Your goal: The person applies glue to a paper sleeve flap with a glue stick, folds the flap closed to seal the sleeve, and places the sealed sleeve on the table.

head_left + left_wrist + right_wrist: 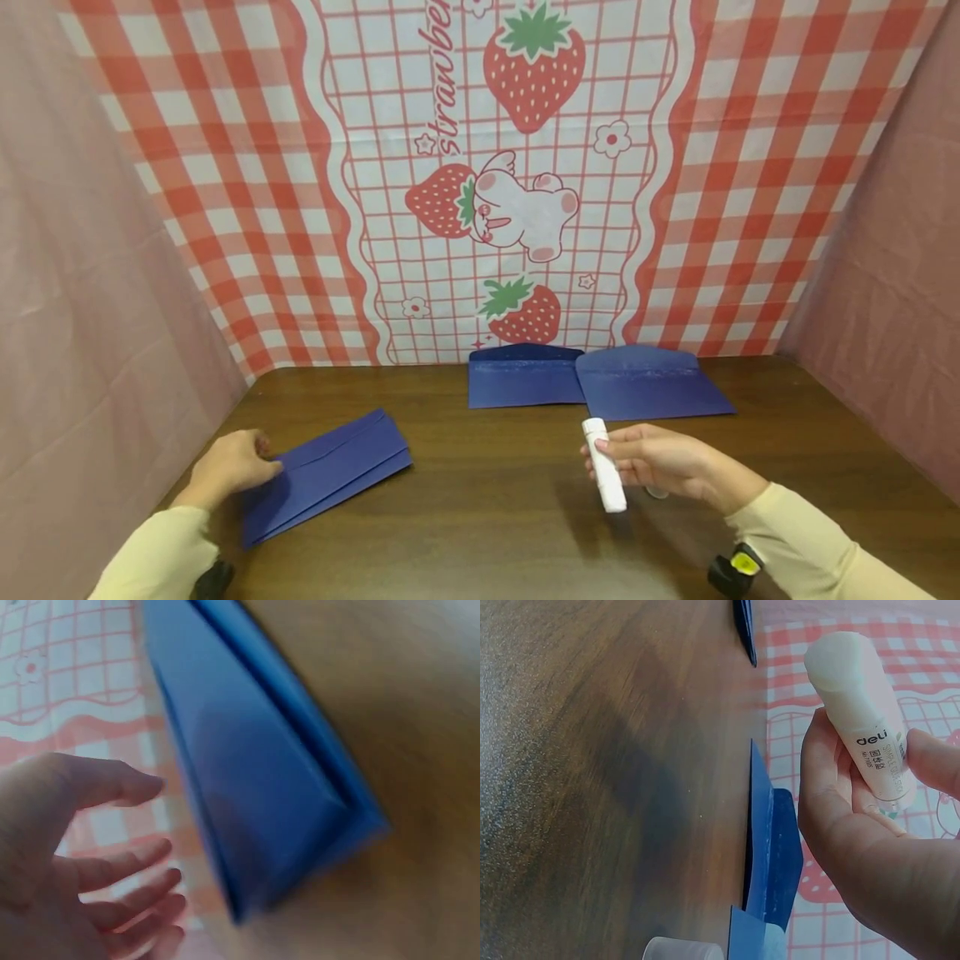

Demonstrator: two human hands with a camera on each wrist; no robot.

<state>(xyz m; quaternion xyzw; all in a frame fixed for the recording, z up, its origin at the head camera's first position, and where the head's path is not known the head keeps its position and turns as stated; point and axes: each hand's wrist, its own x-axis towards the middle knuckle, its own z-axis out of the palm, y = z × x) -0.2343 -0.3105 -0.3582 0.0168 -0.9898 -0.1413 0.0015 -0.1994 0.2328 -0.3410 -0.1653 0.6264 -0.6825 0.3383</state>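
Observation:
My right hand (667,462) grips a white glue stick (604,467) above the table, its fingers and thumb round the barrel. The right wrist view shows "deli" printed on the glue stick (870,724). Below that hand a small whitish cap (682,949) stands on the table, mostly covered by the hand in the head view. At the left, blue envelopes (330,475) lie overlapped and slanted. My left hand (232,462) is at their left end; in the left wrist view its fingers are spread and loosely bent, apart from the envelopes (247,772), holding nothing.
Two more blue envelopes, one on the left (525,385) and one on the right (652,392), lie with flaps open at the table's back edge, slightly overlapping. Behind the brown table (480,517) hangs a checked strawberry cloth (525,208). Pink curtains (97,250) flank both sides.

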